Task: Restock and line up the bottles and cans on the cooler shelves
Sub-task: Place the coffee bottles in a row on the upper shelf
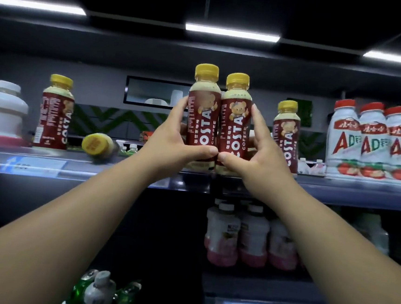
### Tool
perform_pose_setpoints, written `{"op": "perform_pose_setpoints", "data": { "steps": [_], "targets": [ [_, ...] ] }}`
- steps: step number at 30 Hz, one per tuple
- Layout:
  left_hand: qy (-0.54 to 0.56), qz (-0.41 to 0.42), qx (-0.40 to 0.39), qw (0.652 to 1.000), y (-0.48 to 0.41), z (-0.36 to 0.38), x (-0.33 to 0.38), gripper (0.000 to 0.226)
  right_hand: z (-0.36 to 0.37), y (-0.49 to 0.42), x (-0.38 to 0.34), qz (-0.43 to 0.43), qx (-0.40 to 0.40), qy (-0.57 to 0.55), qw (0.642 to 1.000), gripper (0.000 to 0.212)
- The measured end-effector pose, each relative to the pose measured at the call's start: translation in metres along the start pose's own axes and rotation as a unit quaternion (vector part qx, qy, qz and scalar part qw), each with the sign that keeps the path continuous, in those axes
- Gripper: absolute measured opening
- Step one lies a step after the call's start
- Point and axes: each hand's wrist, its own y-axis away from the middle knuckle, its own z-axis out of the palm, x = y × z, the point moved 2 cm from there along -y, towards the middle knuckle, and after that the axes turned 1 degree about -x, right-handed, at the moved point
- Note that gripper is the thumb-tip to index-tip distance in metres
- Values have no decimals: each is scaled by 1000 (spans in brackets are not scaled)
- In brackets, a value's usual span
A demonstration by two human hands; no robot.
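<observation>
Two dark red coffee bottles with yellow caps stand side by side at the middle of the top shelf (336,190). My left hand (174,139) grips the left bottle (201,118), thumb across its lower front. My right hand (257,152) grips the right bottle (233,123) the same way, and the two thumbs almost touch. Another such bottle (56,115) stands upright at the left and one more (287,135) at the right. A coffee bottle (98,145) lies on its side, cap towards me, left of my hands.
A row of white AD milk bottles (374,143) fills the shelf's right end. A white jar (3,112) stands at the far left. White and pink bottles (248,236) sit on the shelf below, green bottles (102,291) lower left. Price tags (33,166) line the shelf edge.
</observation>
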Motion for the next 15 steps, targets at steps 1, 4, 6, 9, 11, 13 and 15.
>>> {"op": "perform_pose_setpoints", "data": {
  "steps": [1,4,6,9,11,13,15],
  "targets": [
    [-7,0,6,1000,-2,9,1,109,-6,0,7,1,-4,0,1000,108],
    [-26,-11,24,999,-12,27,5,107,-18,-7,16,4,-8,3,1000,107],
    [-40,-20,35,998,-20,32,5,106,-21,-13,17,0,-4,4,1000,106],
    [-60,-32,41,997,-30,36,2,99,-19,-21,17,-7,3,19,1000,106],
    [-59,-37,45,997,-32,37,-2,92,-14,-25,19,-3,-1,22,1000,107],
    [-60,-48,47,996,-30,38,-10,90,-9,-27,22,7,-5,28,1000,107],
    [-68,-63,36,995,-28,39,-19,93,-5,-28,26,23,-17,39,999,105]
  ]
}}
